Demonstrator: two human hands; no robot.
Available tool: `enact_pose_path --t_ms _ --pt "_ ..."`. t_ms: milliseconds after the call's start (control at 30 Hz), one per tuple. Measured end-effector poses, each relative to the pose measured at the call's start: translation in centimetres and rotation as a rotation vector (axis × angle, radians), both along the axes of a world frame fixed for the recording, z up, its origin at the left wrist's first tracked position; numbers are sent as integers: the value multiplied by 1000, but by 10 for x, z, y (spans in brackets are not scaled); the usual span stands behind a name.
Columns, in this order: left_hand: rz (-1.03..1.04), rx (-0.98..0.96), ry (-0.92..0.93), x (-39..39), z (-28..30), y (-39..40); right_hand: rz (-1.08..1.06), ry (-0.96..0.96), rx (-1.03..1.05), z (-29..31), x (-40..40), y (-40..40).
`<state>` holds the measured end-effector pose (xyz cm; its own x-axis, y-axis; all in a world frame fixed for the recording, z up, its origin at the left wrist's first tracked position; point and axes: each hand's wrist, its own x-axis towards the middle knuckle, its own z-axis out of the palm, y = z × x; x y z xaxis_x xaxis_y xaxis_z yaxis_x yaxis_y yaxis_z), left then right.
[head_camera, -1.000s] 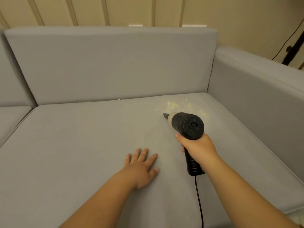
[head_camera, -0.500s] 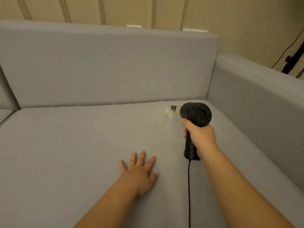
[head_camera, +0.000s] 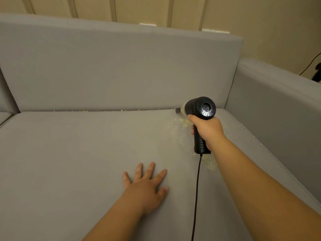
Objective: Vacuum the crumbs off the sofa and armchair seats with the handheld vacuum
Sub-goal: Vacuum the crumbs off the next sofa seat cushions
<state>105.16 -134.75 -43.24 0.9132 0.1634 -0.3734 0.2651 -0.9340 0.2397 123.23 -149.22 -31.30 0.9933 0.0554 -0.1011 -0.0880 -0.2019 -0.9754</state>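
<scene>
My right hand (head_camera: 209,130) grips the handle of a black handheld vacuum (head_camera: 202,108), whose nozzle points at the crease between the grey sofa seat (head_camera: 78,153) and the back cushion (head_camera: 121,70). Pale yellow crumbs (head_camera: 184,121) lie on the seat just below the nozzle, more sit by the handle's end near the cord, and a thin line of them runs along the crease. My left hand (head_camera: 147,186) rests flat on the seat with its fingers spread, holding nothing. The vacuum's black cord (head_camera: 197,188) trails down toward me.
The sofa's right armrest (head_camera: 278,105) rises close beside the vacuum. Another seat cushion (head_camera: 3,117) adjoins at the far left. A panelled wall stands behind the sofa, and a dark cable and stand (head_camera: 316,73) show at the right edge.
My right hand has carried the vacuum away from me, from the crumb patch on the seat up to the crease at the back cushion. My left hand stays flat on the seat.
</scene>
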Motion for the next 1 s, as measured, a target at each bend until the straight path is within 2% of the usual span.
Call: enact_pose_path --t_ms 233,467,600,800,1000 --pt "-2 6 19 -2 4 0 18 58 -34 -5 -14 -10" --pt "1 19 7 -3 4 -3 -119 24 -9 -11 -24 -34" --pt "2 25 22 -2 5 -3 -48 83 -18 -7 -30 -45" --pt "-7 32 45 0 6 -3 -77 48 -17 -3 -30 -49" --pt "-13 28 48 -1 6 -3 63 106 -70 -7 -42 -40"
